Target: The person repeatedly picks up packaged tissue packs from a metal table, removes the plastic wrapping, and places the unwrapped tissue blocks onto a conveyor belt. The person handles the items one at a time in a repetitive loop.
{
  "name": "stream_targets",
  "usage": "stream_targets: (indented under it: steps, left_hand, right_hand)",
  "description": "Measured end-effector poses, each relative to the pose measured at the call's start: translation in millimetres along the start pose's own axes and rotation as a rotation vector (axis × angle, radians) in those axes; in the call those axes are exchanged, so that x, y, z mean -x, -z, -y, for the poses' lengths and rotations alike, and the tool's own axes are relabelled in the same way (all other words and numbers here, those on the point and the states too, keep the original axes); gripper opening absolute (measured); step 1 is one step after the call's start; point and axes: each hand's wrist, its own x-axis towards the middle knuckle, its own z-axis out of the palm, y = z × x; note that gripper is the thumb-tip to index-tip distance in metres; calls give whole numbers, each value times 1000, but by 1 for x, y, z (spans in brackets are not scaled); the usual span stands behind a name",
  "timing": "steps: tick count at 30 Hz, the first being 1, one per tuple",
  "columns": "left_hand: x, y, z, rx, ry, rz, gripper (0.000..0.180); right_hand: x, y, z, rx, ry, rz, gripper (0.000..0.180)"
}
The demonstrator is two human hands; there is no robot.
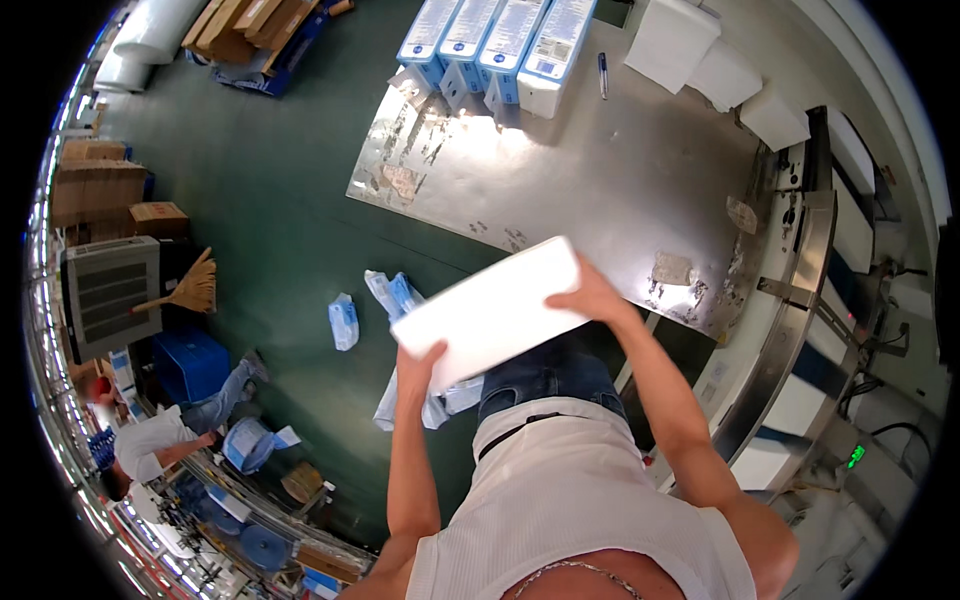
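A plain white rectangular box [495,308] is held in front of my body, tilted with its right end farther away. My left hand [416,368] grips its near left end, the thumb lying on the upper face. At the right end my right hand [590,292] clasps it, thumb also on top and the other fingers hidden behind the edge. The box is apart from the metal table [600,200] as far as I can tell. On the far side of that table several blue-and-white cartons [505,45] stand in a row.
A pen [603,76] and white boxes [675,45] lie on the table's far right. Along the right runs a machine with a metal rail [800,290]. Blue-and-white packets [343,322] lie on the green floor. A broom [190,285], a blue bin [190,365] and another person [160,445] are at left.
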Motion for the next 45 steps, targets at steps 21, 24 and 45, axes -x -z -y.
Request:
stream_targets:
  steps: [21, 24, 45]
  left_hand:
    - [-242, -168, -118, -466, -36, 533, 66]
    - [-210, -169, -131, -266, -260, 463, 79]
    - [-193, -169, -70, 99, -380, 431, 58]
  right_hand:
    - [-33, 119, -99, -127, -225, -452, 83]
    - [-13, 116, -85, -68, -171, -679, 91]
    - [11, 82, -135, -192, 46, -812, 97]
